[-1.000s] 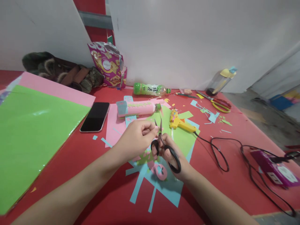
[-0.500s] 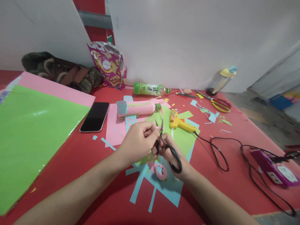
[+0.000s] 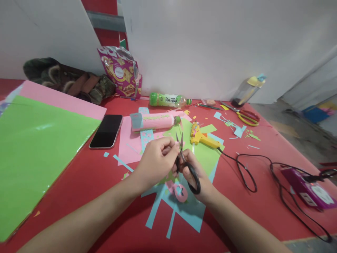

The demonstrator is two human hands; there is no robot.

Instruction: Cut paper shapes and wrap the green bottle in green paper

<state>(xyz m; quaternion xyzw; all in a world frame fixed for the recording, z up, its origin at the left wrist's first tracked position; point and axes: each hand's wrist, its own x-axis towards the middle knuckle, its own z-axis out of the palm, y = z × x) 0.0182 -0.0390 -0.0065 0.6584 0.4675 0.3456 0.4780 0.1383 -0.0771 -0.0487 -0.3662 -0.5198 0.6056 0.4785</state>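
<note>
My right hand (image 3: 193,172) grips black-handled scissors (image 3: 181,147), their blades parted and pointing away from me. Close beside the blades, my left hand (image 3: 160,156) is closed in a pinch on a tiny bit of pink paper, mostly covered by the fingertips. Under both hands lie blue paper (image 3: 186,214) and green paper (image 3: 210,158). A round pink paper piece with a blue shape on it (image 3: 181,193) rests just below the scissors. Beyond my hands, a bottle wrapped in pink paper (image 3: 155,121) lies on its side.
A yellow glue gun (image 3: 206,140) lies to the right, its cord running to a purple power box (image 3: 308,188). A phone (image 3: 106,131) and large green sheets (image 3: 44,151) are on the left. Behind are a green-labelled bottle (image 3: 168,100), a snack bag (image 3: 121,72) and red-yellow scissors (image 3: 247,117).
The scissors in my right hand have shifted slightly left, with the blades a little nearer my left fingertips. My left hand stays almost in place.
</note>
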